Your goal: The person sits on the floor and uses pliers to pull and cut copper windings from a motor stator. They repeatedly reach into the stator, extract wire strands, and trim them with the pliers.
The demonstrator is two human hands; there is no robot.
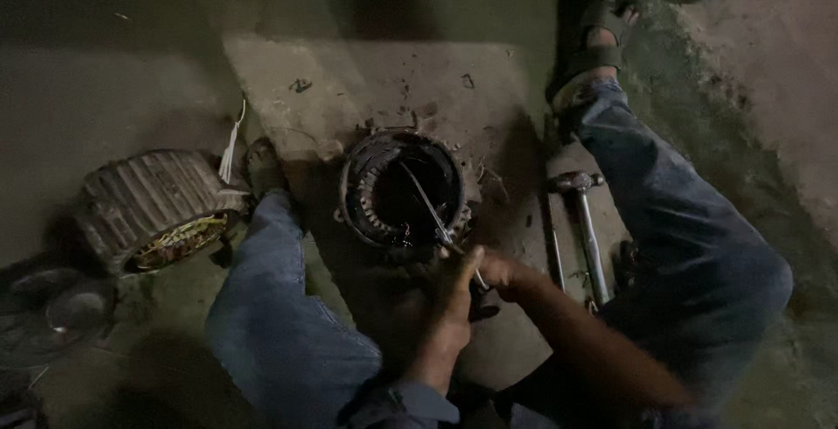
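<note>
A round motor stator [401, 192] with an empty dark bore lies on a stained board [349, 80] between my legs. A thin metal tool [428, 206] reaches from my hands into the bore. My left hand [449, 294] grips the near rim of the stator and the tool's lower end. My right hand [506, 274] is closed on the tool's handle just beside it. The fingertips are hard to see in the dim light.
A ribbed motor housing [157, 206] with copper windings lies at the left. A hammer [587, 228] and a thin rod [555, 250] lie right of the stator, beside my right leg [690, 228]. A dark fan part [52, 311] sits at far left.
</note>
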